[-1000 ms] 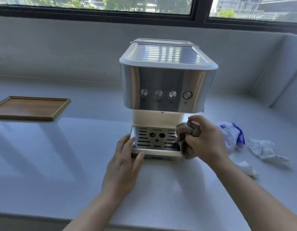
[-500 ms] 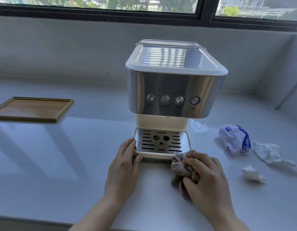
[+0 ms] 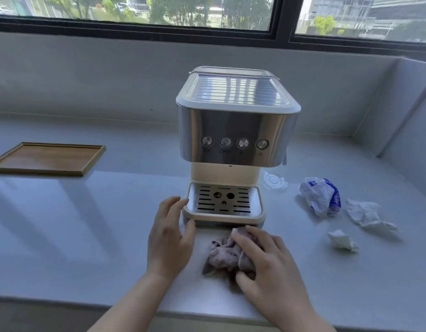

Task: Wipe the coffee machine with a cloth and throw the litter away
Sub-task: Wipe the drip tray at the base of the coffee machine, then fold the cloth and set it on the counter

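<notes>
Sitting far left on the counter [image 3: 63,236], one wooden tray [image 3: 48,158] lies well apart from the work. Next, the left hand [image 3: 170,238] steadies the drip tray corner of the one coffee machine [image 3: 235,130], fingers loosely spread. Its neighbour, the right hand [image 3: 267,262], presses flat on the single bunched cloth [image 3: 225,254], fingers splayed, just before the machine's base. Rightward lie four bits of litter, I think: a clear lid [image 3: 274,182], a plastic wrapper [image 3: 320,196], two crumpled tissues [image 3: 367,216]. Hard wiping could shove the machine back if the bracing hand slips.
</notes>
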`<state>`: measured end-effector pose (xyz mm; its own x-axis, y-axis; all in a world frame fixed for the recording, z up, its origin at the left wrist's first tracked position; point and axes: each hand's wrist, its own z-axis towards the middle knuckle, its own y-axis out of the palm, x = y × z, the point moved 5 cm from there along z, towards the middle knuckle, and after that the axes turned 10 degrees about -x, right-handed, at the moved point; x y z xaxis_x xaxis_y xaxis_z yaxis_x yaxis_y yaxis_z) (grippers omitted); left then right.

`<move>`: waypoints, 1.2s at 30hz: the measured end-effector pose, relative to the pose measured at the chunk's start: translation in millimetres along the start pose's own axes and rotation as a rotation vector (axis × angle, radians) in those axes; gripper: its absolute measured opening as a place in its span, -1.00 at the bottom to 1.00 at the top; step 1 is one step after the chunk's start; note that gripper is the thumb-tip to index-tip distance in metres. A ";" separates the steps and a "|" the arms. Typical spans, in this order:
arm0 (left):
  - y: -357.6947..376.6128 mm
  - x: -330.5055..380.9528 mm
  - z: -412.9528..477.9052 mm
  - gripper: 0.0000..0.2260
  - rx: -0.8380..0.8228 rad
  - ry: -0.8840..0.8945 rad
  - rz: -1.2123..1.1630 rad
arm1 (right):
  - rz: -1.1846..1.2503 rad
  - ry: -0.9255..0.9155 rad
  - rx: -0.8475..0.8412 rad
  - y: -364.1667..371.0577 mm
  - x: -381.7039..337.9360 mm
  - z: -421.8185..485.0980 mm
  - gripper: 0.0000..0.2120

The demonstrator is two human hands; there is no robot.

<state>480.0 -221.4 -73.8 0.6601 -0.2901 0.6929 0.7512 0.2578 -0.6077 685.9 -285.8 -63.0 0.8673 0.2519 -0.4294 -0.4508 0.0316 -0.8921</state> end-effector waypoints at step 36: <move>-281.1 -167.7 29.1 -0.90 -0.270 -0.061 0.278 | 0.214 -0.268 -0.322 119.5 -327.3 195.0 -0.54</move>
<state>158.0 -218.3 -7.9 0.8433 -0.1858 0.5043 0.5227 0.0652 -0.8500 307.0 -175.9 -1.6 0.6577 0.4624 -0.5947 -0.4883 -0.3394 -0.8040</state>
